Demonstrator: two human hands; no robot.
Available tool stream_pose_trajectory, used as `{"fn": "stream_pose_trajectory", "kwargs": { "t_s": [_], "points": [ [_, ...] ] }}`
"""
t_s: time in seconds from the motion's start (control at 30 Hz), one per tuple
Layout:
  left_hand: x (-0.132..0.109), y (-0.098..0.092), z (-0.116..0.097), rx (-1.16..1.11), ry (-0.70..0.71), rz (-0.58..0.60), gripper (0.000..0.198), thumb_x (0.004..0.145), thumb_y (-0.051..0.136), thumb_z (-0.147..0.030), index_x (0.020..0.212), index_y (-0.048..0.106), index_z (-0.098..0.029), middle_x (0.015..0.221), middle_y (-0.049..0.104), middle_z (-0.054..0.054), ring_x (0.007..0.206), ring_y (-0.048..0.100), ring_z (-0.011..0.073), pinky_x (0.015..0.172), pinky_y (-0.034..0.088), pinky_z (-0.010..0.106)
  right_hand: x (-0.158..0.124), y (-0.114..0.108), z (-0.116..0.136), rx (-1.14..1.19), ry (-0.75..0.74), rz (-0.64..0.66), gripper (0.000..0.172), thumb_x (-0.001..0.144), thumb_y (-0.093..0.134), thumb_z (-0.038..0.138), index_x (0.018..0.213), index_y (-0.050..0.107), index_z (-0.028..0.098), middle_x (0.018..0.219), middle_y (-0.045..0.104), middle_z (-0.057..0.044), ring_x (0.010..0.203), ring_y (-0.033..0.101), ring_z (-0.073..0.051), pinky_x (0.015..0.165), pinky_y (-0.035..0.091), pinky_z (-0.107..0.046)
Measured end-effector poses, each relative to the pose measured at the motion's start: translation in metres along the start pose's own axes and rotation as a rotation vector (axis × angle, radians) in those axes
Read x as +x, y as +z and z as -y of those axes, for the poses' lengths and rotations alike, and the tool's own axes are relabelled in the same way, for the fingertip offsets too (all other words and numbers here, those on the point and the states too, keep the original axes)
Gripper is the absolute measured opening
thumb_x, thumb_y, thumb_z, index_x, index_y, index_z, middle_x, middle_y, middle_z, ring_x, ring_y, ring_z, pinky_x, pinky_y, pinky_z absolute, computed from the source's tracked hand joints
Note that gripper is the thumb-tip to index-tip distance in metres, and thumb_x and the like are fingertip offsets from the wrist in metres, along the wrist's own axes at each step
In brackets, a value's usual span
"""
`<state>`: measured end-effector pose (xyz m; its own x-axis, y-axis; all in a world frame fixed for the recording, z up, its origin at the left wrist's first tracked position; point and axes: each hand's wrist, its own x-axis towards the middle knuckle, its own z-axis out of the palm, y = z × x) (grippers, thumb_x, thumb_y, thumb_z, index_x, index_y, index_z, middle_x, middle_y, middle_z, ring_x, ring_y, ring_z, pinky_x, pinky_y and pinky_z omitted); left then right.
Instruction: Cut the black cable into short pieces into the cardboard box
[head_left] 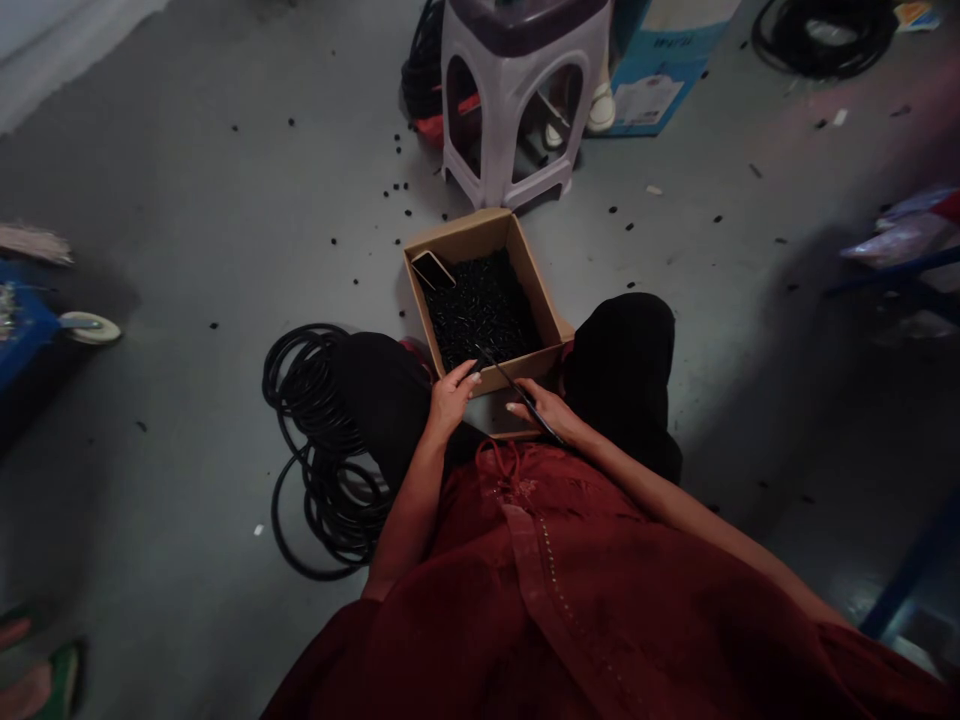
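Note:
A cardboard box [536,270] stands on the floor between my knees, with many small black pieces [484,310] in it. At its near edge, my left hand [450,400] has its thumb and fingers pinched together around a small dark piece too blurred to name. My right hand [553,412] is closed on a long thin dark tool [525,395]. The tool slants up and left, its tip close to my left fingertips over the box. Its exact kind is hidden by blur. A small open-topped container [433,270] lies in the box's far left corner.
Coiled black tubing [322,430] lies beside my left leg. A plastic stool [487,120] stands just beyond the box, near a blue carton [652,85]. Another black coil [821,40] is at the far right. A wheeled blue frame [30,320] and a person's foot [45,685] are at left.

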<state>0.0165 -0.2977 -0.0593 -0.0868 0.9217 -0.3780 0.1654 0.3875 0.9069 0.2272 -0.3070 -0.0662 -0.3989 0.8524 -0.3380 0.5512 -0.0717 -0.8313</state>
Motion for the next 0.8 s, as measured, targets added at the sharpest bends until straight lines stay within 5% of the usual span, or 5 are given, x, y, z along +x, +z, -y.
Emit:
{"fn": "stream_pose_trajectory", "kwargs": {
  "t_s": [0.3,0.8],
  "points": [
    [0.0009,0.002,0.0012,0.072,-0.013,0.007,0.042,0.082,0.059,-0.032,0.121,0.066,-0.019,0.097,0.073,0.006,0.059,0.055,0.0092,0.058,0.048,0.022,0.0004,-0.0001,-0.0054,-0.096,-0.064,0.017,0.057,0.085,0.054,0.054,0.127,0.048,0.016,0.116,0.06,-0.014,0.104,0.058,-0.027,0.09,0.044,-0.039],
    [-0.0003,0.0002,-0.001,-0.016,-0.016,0.058,0.045,0.08,0.061,-0.035,0.121,0.065,-0.015,0.083,0.073,0.005,0.054,0.049,0.0078,0.052,0.042,0.02,-0.0001,-0.0002,-0.0034,0.036,-0.034,0.069,0.059,0.083,0.056,0.053,0.128,0.045,0.016,0.111,0.062,-0.012,0.098,0.06,-0.025,0.085,0.046,-0.038]
  ]
}}
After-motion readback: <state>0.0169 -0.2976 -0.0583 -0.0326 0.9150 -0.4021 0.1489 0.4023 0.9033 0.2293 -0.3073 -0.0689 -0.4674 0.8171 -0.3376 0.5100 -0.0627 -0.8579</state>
